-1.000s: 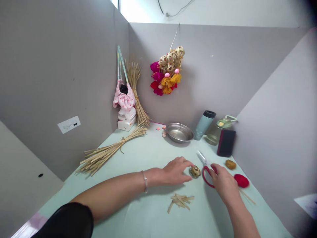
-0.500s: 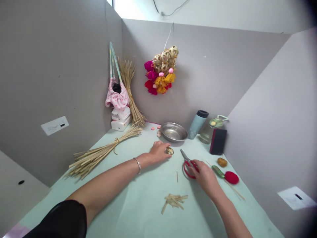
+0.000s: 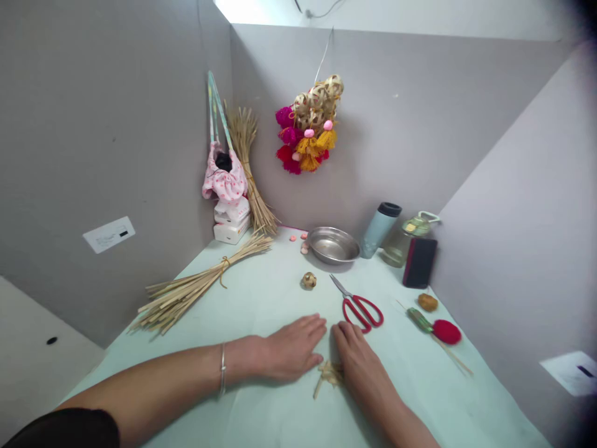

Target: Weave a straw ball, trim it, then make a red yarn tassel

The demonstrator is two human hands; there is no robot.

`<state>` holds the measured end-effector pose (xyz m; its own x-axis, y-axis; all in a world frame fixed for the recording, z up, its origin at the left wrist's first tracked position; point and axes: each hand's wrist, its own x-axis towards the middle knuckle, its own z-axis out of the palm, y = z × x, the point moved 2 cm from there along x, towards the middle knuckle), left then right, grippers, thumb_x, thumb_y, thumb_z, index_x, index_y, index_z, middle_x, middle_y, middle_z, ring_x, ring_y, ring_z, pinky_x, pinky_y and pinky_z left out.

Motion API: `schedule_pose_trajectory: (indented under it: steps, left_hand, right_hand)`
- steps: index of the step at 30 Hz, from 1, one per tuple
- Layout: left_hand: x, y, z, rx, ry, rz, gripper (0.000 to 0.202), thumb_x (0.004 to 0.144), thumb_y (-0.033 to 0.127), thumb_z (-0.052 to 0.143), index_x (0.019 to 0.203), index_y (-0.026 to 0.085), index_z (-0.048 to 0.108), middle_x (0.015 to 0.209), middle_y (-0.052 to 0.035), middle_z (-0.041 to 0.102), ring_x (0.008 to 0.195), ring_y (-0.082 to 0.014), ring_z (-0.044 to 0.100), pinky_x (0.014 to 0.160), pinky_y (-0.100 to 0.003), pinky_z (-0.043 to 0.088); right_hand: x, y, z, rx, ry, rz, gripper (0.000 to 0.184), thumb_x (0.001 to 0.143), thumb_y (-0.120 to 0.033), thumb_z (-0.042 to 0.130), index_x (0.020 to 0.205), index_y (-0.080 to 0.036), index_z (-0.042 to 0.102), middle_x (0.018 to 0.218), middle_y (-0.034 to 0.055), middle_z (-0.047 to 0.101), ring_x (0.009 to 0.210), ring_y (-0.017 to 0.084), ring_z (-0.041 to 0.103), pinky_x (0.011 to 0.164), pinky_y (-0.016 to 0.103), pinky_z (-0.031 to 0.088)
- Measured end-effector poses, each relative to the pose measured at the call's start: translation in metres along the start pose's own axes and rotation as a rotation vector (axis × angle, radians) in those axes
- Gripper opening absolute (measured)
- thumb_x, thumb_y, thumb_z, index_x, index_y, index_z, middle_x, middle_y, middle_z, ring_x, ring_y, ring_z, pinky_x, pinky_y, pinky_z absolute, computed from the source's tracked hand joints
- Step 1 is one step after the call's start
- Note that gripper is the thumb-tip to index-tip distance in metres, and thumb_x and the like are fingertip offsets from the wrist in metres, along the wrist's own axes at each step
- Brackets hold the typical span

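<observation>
Fingers (image 3: 311, 325) of the left hand (image 3: 286, 353) stretched out, thumb apart, palm low over the pale green table (image 3: 261, 305); nothing gripped. Right hand (image 3: 362, 361) seen from the back, fingers bent down toward the surface; palm side hidden, so cannot tell whether anything is caught beneath. Straw scraps (image 3: 328, 373) lie between the two hands, partly covered by the right. Small woven ball (image 3: 308, 281) sits free beyond the left fingertips, short of the metal basin (image 3: 321, 256). Red-handled scissors (image 3: 349, 296) rest just beyond the right hand, neither hand holding them. Step in hand, by my reading: gathering the loose scraps. Next move would call for bringing both hands inward, edges low against the table, so the thin pieces bunch together rather than slip under the palms, with the right hand kept clear of the scissor handles.
</observation>
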<state>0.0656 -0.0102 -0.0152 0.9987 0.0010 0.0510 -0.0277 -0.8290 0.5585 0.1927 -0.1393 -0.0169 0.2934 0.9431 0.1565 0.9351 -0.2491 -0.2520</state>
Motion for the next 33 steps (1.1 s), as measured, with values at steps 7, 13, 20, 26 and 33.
schedule_pose_trajectory:
  steps: [7, 13, 20, 26, 33]
  left_hand:
    - [-0.037, 0.009, -0.026, -0.190, 0.000, -0.048, 0.048, 0.100, 0.031, 0.027, 0.143, 0.014, 0.042, 0.149, -0.0110, 0.047, 0.139, -0.0182, 0.039, 0.119, -0.034, 0.028]
    - [-0.040, 0.011, -0.020, -0.179, -0.119, -0.110, 0.057, 0.097, 0.028, 0.035, 0.151, 0.012, 0.028, 0.159, -0.0150, 0.029, 0.148, -0.0257, 0.023, 0.121, -0.044, 0.022]
    - [-0.037, 0.032, -0.019, -0.530, 0.086, -0.007, 0.046, 0.094, 0.017, 0.038, 0.138, 0.024, 0.047, 0.136, -0.0060, 0.058, 0.125, -0.0195, 0.054, 0.109, -0.037, 0.040]
    - [-0.045, 0.001, -0.016, -0.684, 0.346, -0.203, 0.030, 0.095, 0.024, 0.043, 0.121, 0.020, 0.057, 0.115, -0.0064, 0.067, 0.108, -0.0199, 0.061, 0.099, -0.035, 0.044]
    - [-0.045, -0.007, -0.014, -0.731, 0.407, -0.247, 0.024, 0.093, 0.025, 0.046, 0.112, 0.019, 0.058, 0.105, -0.0060, 0.068, 0.099, -0.0194, 0.061, 0.089, -0.032, 0.046]
  right_hand:
    - [-0.042, -0.006, -0.020, 0.082, -0.050, 0.016, 0.030, 0.094, -0.014, 0.042, 0.116, -0.018, 0.061, 0.111, 0.0124, 0.064, 0.099, 0.024, 0.063, 0.086, 0.037, 0.055]
    - [-0.046, 0.005, -0.017, 0.194, -0.202, 0.151, 0.057, 0.066, -0.011, 0.074, 0.120, -0.021, 0.058, 0.112, 0.0107, 0.059, 0.102, 0.028, 0.062, 0.086, 0.039, 0.054]
    - [-0.015, -0.025, -0.015, 0.295, -0.232, 0.035, 0.025, 0.082, -0.011, 0.064, 0.105, -0.021, 0.063, 0.100, 0.0025, 0.057, 0.079, 0.014, 0.064, 0.073, 0.024, 0.052]
    - [-0.013, -0.030, -0.012, 0.294, -0.240, -0.054, 0.017, 0.093, -0.012, 0.053, 0.097, -0.022, 0.066, 0.094, 0.0026, 0.059, 0.083, 0.016, 0.063, 0.074, 0.026, 0.049]
    - [-0.025, -0.045, -0.008, 0.299, -0.232, -0.106, 0.027, 0.085, 0.002, 0.046, 0.076, -0.020, 0.059, 0.083, 0.0034, 0.057, 0.078, 0.021, 0.051, 0.068, 0.032, 0.036]
